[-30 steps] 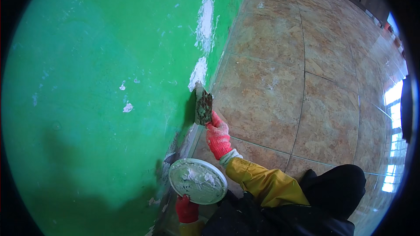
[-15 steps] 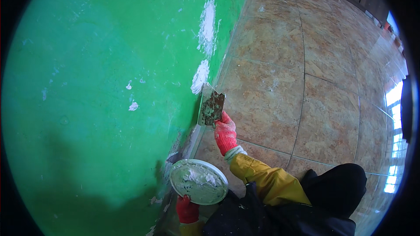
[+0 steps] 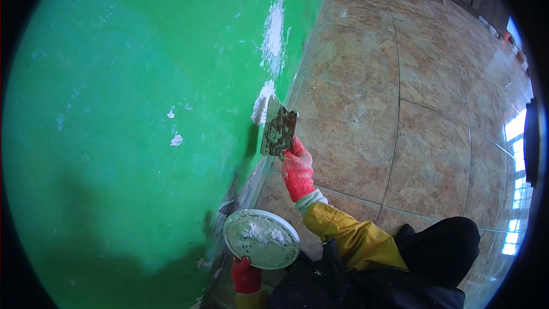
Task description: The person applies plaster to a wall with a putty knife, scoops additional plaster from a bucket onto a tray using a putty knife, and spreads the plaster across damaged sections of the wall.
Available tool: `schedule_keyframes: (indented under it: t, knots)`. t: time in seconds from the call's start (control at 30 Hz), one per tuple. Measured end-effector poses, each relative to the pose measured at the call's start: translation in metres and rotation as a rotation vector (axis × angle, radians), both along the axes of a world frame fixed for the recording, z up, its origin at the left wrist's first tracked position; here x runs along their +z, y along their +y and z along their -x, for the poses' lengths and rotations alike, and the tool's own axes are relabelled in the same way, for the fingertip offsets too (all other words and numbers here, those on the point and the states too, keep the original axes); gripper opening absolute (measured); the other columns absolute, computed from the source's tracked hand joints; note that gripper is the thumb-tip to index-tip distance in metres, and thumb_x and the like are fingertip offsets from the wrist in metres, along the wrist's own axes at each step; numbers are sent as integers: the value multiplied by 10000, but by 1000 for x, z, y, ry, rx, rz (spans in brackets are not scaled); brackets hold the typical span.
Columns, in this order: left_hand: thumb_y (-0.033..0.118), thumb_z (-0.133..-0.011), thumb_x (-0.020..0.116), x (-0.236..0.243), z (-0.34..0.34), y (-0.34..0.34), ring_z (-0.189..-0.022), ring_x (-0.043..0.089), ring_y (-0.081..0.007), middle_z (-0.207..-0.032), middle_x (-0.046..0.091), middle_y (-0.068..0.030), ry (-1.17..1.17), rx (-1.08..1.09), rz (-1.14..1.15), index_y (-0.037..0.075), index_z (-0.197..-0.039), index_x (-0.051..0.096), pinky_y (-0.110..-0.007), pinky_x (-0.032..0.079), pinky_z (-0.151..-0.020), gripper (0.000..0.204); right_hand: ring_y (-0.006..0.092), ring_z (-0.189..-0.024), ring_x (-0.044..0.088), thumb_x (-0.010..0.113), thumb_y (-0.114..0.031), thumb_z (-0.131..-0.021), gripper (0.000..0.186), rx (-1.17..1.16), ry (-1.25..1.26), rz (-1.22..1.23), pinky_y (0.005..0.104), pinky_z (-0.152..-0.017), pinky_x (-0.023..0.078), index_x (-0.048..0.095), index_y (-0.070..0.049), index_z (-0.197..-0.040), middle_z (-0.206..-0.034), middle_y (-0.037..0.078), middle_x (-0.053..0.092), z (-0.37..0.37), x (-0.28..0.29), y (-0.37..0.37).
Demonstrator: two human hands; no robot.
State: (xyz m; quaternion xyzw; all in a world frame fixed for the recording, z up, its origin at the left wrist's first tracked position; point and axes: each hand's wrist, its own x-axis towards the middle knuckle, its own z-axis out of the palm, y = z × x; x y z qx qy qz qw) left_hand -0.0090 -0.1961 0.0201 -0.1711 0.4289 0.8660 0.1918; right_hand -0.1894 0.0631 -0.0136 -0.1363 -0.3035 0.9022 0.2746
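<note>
Green wall [image 3: 126, 137] with white filler patches [image 3: 273, 28] meets brown tiled floor [image 3: 400, 97]; vs half a second back the putty knife [image 3: 279, 131] sits slightly higher near the wall's bottom edge, right hand [image 3: 297, 173] clamped on its handle, arm extended, left hand [image 3: 246, 274] gripping the filler plate [image 3: 261, 238] low.

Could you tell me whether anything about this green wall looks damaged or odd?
Yes: the green wall has white patches along its lower part and small white chips further in. The right hand holds a dirty scraper beside one patch.
</note>
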Motion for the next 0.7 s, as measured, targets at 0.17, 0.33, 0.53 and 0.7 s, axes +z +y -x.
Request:
schedule_keyframes:
  t: [0.17,0.33,0.53,0.7]
  knots:
    - [265,-856,542,-14,-7,-18,-793,580,-228,-1108,542,-122,-84,-122,-10,99,-1298,297,-331,484,-584,532,128,-921,540,403,112,-787,518,2,-240,-224,236,-791,402,442,-30,-1284,-1089,46,581,14,20,7]
    - [217,-834,555,-4,-3,5,-957,550,-278,-1168,504,-150,13,-97,13,82,-1319,274,-420,470,-768,578,123,-668,530,439,21,-820,463,7,-379,-367,270,-599,434,496,-111,-1260,-854,5,611,7,18,5]
    - [174,-801,574,6,1,22,-1108,475,-319,-1220,463,-169,58,-47,-2,62,-1330,266,-487,375,-945,622,133,-963,556,393,102,-791,488,-7,-160,-420,258,-836,420,485,-31,-1251,-1109,55,600,-30,21,0]
    - [189,-803,576,-6,6,29,-1082,492,-316,-1213,469,-164,53,-70,19,58,-1305,294,-485,396,-924,591,126,-1045,519,387,159,-764,517,-29,41,27,236,-889,379,448,31,-1261,-1190,72,548,-26,-4,38]
